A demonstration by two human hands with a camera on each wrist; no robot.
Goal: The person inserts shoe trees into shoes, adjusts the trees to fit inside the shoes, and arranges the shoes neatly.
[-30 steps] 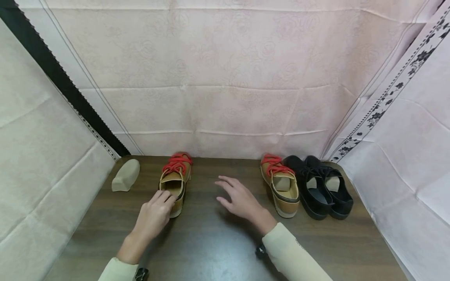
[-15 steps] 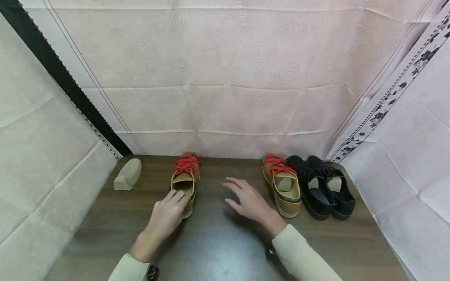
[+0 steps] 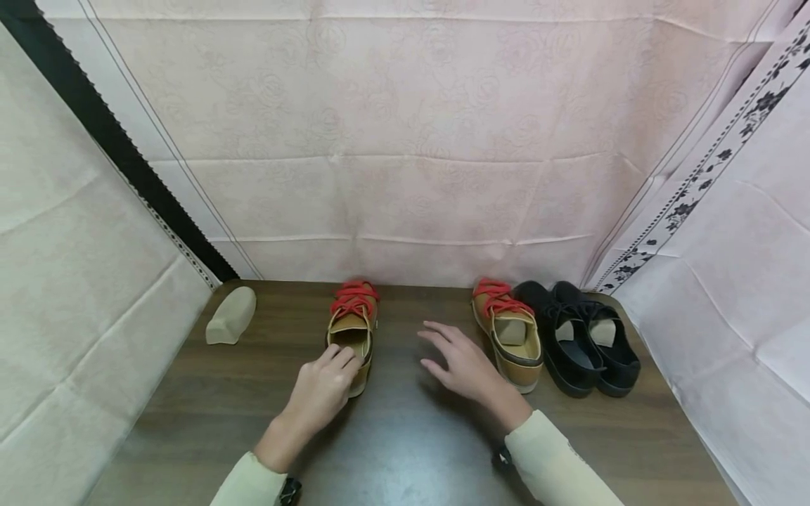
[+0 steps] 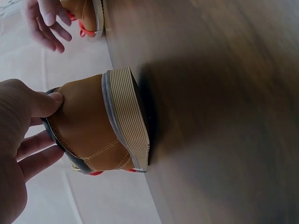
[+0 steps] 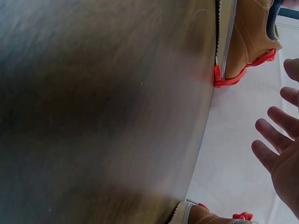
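My left hand (image 3: pixel 320 386) pinches the heel collar of a tan shoe (image 3: pixel 354 325) with red laces, thumb outside and fingers inside the opening. In the left wrist view, the shoe's heel (image 4: pixel 84 119) faces the camera, and its ribbed sole (image 4: pixel 127 112) is close to the wood surface; a dark shadow lies beneath. My right hand (image 3: pixel 465 369) hovers with spread fingers, holding nothing, between this shoe and a matching tan shoe (image 3: pixel 519 362). That second shoe has a pale insert (image 3: pixel 510 330) inside. In the right wrist view, the right hand's fingers (image 5: pixel 275 135) are apart from both shoes.
A pair of black lace-up shoes (image 3: pixel 572 358) with pale inserts stands beside the right tan shoe. At the far left lies a cream shoe insert (image 3: pixel 231 316). Pale patterned cloth (image 3: pixel 405 176) rises behind the brown wood surface (image 3: pixel 405 450) and along both sides.
My left hand has moved the tan shoe to the right, toward the other shoes. My right hand has shifted right as well, fingers still spread. The other shoes and the insert stay put.
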